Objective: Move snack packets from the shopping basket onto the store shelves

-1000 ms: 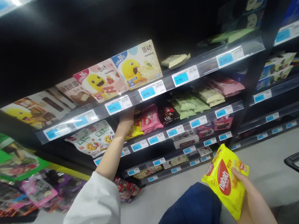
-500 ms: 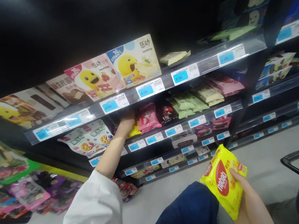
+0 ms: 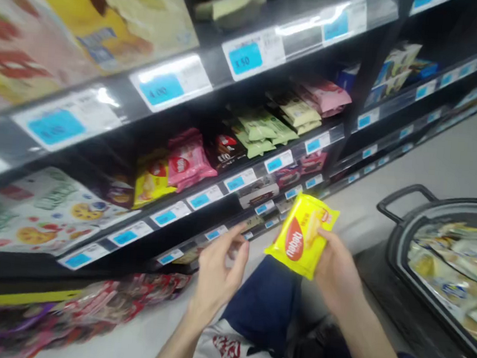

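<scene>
My right hand [image 3: 336, 270] grips a yellow wafer packet [image 3: 303, 235] with a red oval logo, its thumb over the packet's right edge. Just left of the packet, my left hand [image 3: 222, 267] is empty, fingers bent and apart from the thumb. On the middle shelf lies another yellow wafer packet [image 3: 154, 179], beside a stack of pink packets [image 3: 190, 160]. Dark packets [image 3: 226, 151] and green packets [image 3: 260, 130] follow to the right.
A black basket [image 3: 396, 245] with a raised handle stands on the floor at right, with several wrapped snacks [image 3: 457, 273] inside. Large snack boxes [image 3: 111, 15] fill the upper shelf at left. A white patterned bag [image 3: 49, 217] lies below. Price-tagged shelf edges run across the view.
My left hand has come out of the middle shelf and down beside the held packet. My right hand, with the packet, appears further left. The view has turned right, showing the basket.
</scene>
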`<state>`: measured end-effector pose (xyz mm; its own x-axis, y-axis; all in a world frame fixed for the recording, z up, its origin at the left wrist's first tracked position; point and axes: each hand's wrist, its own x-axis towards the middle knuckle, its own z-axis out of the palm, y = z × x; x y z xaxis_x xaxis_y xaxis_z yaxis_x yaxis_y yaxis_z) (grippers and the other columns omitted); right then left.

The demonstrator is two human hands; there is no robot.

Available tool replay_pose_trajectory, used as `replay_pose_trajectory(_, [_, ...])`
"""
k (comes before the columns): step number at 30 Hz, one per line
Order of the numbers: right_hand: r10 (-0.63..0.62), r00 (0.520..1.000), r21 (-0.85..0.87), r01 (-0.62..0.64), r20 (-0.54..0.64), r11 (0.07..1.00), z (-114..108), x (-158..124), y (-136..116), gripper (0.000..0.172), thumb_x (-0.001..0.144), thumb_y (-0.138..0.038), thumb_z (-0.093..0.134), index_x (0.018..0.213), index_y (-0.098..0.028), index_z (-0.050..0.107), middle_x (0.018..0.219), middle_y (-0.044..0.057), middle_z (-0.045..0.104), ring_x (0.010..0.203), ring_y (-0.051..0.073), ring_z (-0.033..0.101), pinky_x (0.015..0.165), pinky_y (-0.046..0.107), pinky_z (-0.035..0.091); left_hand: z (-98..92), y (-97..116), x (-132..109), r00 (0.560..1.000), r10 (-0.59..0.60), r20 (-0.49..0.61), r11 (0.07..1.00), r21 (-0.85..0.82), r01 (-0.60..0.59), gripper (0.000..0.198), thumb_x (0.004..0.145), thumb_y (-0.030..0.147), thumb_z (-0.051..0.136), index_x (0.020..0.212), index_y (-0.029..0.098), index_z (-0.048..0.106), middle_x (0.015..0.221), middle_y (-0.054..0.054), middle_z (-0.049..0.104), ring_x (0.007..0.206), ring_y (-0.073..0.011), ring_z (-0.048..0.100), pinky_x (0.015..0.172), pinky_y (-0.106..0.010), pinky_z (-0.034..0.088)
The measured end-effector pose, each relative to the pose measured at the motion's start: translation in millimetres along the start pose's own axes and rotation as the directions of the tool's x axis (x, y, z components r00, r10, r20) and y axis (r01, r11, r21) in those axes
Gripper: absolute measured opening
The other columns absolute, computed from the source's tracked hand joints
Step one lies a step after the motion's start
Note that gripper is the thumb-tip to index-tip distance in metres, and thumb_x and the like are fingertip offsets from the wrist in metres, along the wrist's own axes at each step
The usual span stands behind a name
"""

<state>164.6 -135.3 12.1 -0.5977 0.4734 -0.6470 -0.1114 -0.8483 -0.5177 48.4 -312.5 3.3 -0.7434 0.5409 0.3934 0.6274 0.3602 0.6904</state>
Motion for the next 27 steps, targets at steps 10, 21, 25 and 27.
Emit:
replay_pose_trajectory(10, [-0.067, 0.995, -0.059, 0.071, 0.075, 0.996, -1, 7, 13, 0.042, 0.078, -0.034, 0.073, 0.117, -0.018, 0.067, 0.107, 0.004, 0.078, 0.095, 0.023, 0.073, 0.082, 0.032, 0.057, 61.2, -5, -20, 0.820, -0.341, 0.460, 0.513, -0.640, 0.572, 0.053, 0.081, 0.049, 0.075, 0.123, 0.019, 0.060, 0.111, -0.011, 0.072, 0.081, -0.0211, 0.073, 0.059, -0.029, 0.063])
replay_pose_trajectory(21, [-0.147, 0.987, 0.062, 0.143, 0.063, 0.988, -4, -6, 19, 0.043, 0.088, -0.046, 0.065, 0.127, -0.028, 0.064, 0.126, 0.001, 0.072, 0.119, 0.025, 0.066, 0.097, 0.039, 0.054, 56.3, -14, -8, 0.912, -0.328, 0.245, 0.683, -0.605, 0.408, 0.034, 0.084, 0.040, 0.073, 0.109, 0.016, 0.068, 0.090, -0.007, 0.074, 0.074, -0.0164, 0.070, 0.061, -0.024, 0.061])
replay_pose_trajectory(25, [-0.151, 0.988, 0.041, 0.149, 0.030, 0.988, -13, -6, 19, 0.045, 0.086, -0.045, 0.068, 0.128, -0.028, 0.064, 0.131, 0.002, 0.070, 0.122, 0.025, 0.064, 0.099, 0.039, 0.054, 54.5, -20, -13, 0.957, -0.224, 0.184, 0.845, -0.453, 0.285, 0.028, 0.089, 0.034, 0.069, 0.112, 0.019, 0.069, 0.098, -0.007, 0.073, 0.080, -0.0159, 0.071, 0.068, -0.025, 0.062])
replay_pose_trajectory(27, [-0.139, 0.990, 0.027, 0.139, 0.009, 0.990, -16, -4, 20, 0.045, 0.086, -0.045, 0.069, 0.128, -0.028, 0.065, 0.132, 0.003, 0.069, 0.121, 0.025, 0.064, 0.098, 0.039, 0.055, 53.1, -23, -18, 0.990, -0.103, 0.100, 0.938, -0.321, 0.131, 0.025, 0.089, 0.028, 0.069, 0.113, 0.021, 0.070, 0.106, -0.008, 0.072, 0.086, -0.0162, 0.071, 0.074, -0.027, 0.062])
